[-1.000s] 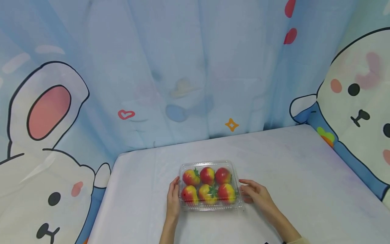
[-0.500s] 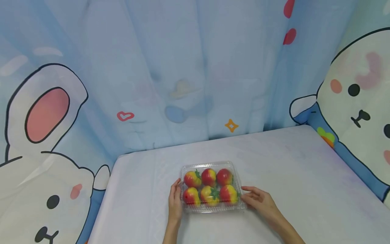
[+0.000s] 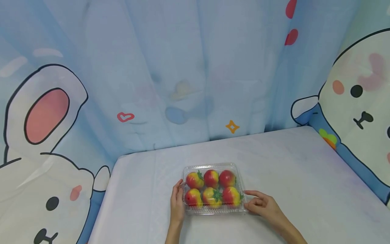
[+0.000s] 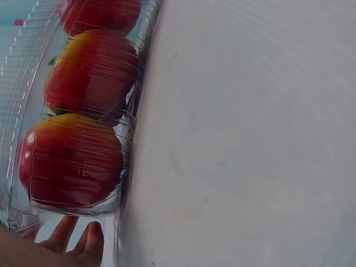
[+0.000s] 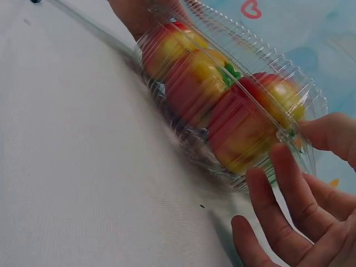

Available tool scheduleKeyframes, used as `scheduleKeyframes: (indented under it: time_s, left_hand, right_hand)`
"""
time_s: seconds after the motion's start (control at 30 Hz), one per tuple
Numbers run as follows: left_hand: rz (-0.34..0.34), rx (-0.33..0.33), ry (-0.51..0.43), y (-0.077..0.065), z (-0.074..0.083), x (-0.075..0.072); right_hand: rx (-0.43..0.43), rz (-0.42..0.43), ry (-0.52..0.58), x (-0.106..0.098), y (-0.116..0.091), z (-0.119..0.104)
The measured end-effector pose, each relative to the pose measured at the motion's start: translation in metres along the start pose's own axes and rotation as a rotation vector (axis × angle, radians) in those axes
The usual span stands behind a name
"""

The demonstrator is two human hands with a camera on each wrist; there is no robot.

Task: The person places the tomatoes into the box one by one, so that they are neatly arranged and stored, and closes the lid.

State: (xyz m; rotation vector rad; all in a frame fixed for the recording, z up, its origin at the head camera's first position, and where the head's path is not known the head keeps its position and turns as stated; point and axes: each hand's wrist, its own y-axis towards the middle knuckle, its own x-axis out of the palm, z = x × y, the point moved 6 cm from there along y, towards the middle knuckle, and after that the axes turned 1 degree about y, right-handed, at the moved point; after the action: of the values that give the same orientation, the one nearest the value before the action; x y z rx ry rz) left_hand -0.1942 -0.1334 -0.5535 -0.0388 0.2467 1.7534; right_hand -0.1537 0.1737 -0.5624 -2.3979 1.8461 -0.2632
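A clear plastic clamshell box [image 3: 210, 211] holds several red-and-yellow fruits [image 3: 194, 180], some with green leaves, in two rows. Its lid is down. Along the left side lies my left hand [image 3: 177, 207], its fingers at the box's edge; in the left wrist view several fingertips [image 4: 94, 236] show beyond the box's end. My right hand [image 3: 264, 208] is at the right side near the front corner. In the right wrist view the thumb [image 5: 334, 133] meets the lid's rim, and the spread, slightly bent fingers [image 5: 289, 167] stand beside the end wall, overlapping it.
The box is close over a table with a white cloth [image 3: 298, 162]. Behind the table hangs a blue curtain [image 3: 182, 67] with cartoon prints. White cartoon animals [image 3: 362, 101] are printed on the hangings at either side.
The box has shifted slightly right and toward the front, and the left hand has moved along with it. The right hand has come from just beside the box to its front right edge.
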Motion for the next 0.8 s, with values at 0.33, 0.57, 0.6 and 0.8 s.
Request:
scheduleKeyframes:
  time_s: [0.33, 0.57, 0.6, 0.8]
  left_hand:
    - [0.028, 0.022, 0.03, -0.0003, 0.0017, 0.0001]
    - [0.046, 0.021, 0.04, -0.0018, 0.0026, 0.0013]
    - [0.047, 0.022, 0.038, -0.0018, 0.0029, 0.0016]
    - [0.053, 0.029, 0.054, -0.0009, 0.0038, 0.0029]
  right_hand:
    - [0.025, -0.028, -0.029, -0.0022, 0.007, -0.004]
    - [-0.006, -0.103, -0.021, -0.0043, 0.0055, -0.0082]
    - [-0.006, -0.098, -0.021, -0.0044, 0.0058, -0.0081]
    - [0.014, -0.043, -0.005, -0.0037, 0.0084, -0.0043]
